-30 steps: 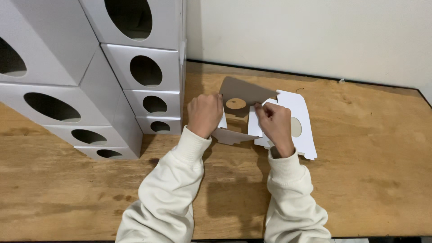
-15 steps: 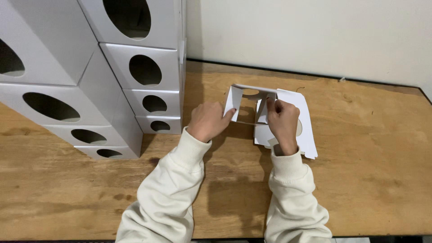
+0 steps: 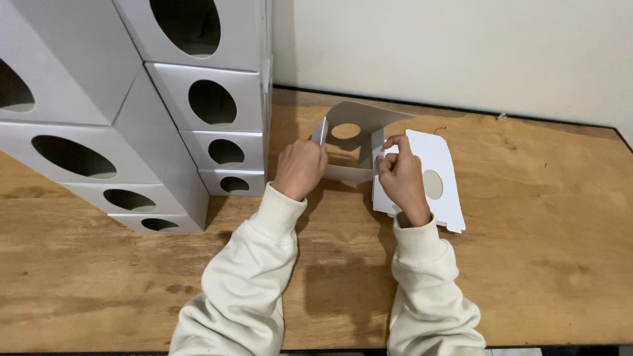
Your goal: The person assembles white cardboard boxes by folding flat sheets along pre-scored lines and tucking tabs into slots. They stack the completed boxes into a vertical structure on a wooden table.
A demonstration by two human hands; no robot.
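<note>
On the worn wooden table (image 3: 527,277), just right of the stacked white cardboard boxes with oval cut-outs (image 3: 198,125), I see that the flat grey-and-white cardboard box blank with a round hole (image 3: 359,135) no longer looks as it did a second ago: then it lay mostly open under my hands with its brown-grey inner face up, half a second ago it was being bent upward, and now its panels stand up from the table as a rough open sleeve, the top panel tilted and the round hole facing me. My left hand (image 3: 300,168) is closed around the left wall of that sleeve, fingers curled over the edge, so it is gripping the card. My right hand (image 3: 401,178) has thumb and fingertips pinched together on the right wall, near its upper corner. Beneath and to the right of that hand lies a second flat white cardboard blank with an oval hole (image 3: 435,178), unfolded, touching the table and partly covered by my wrist. I judge from this that the fold has gone from flat sheet to standing shape, so the box is partway formed; its flaps look open still, and the far side is hidden from me behind the raised panel.
</note>
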